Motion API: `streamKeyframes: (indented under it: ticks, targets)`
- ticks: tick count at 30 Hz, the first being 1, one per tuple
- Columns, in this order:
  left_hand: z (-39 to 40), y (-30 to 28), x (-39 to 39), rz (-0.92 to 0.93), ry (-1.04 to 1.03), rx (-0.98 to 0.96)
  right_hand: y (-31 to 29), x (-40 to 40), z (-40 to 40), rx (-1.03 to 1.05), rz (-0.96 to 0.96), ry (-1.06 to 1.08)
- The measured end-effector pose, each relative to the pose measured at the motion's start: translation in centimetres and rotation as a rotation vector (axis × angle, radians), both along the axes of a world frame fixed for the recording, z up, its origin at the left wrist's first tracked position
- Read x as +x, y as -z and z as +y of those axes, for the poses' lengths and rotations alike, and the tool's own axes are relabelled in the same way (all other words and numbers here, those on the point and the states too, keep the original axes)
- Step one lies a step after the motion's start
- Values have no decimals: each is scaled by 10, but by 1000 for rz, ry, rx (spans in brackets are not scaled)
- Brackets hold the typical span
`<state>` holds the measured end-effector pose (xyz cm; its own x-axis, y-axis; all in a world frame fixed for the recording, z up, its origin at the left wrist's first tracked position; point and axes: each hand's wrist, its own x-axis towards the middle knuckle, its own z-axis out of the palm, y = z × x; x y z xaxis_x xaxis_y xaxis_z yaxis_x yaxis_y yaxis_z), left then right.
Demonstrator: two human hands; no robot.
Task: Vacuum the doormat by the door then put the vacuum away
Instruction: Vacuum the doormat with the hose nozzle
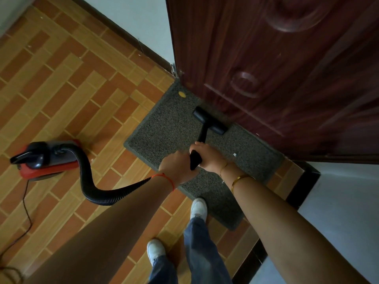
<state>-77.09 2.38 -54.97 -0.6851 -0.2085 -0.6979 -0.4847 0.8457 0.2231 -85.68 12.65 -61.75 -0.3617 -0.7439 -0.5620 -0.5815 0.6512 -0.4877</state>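
— So, where is the doormat (pixel 164 128) from your seat?

— Flat on the tiled floor (pixel 61 83), its far edge right against the foot of the dark red door (pixel 287 58). I see a small yellow spot near its far left corner and a white fleck toward the right side.

— And the hands?

— My left hand (pixel 176 167) and right hand (pixel 207 156) are both wrapped around the black wand (pixel 202 136); each grip is closed tight on it, left lower, right just beside and above. The black floor nozzle (pixel 210 120) sits on the mat, close along the door.

— The machine itself?

— The red-and-black canister vacuum (pixel 45 158) stands on the tiles, well apart from the mat to the left. Its ribbed black hose (pixel 88 181) curves from the canister toward my left wrist; where it joins the wand is hidden behind my arm, I think. A thin cord (pixel 25 210) trails off the canister. My white shoes (pixel 198 208) stand at the mat's near edge, one touching it.
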Motion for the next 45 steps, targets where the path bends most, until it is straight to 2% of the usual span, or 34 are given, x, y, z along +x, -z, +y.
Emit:
streamKeyframes:
  ticks: [27, 36, 45]
  targets:
    - [-25, -24, 242, -73, 38, -63, 0, 251, -28, -22, -25, 7]
    - [-25, -29, 271, -105, 80, -65, -5, 284, -25, -34, -58, 44]
    - [-15, -23, 244, -81, 117, -94, 4, 260, -15, -33, -22, 82]
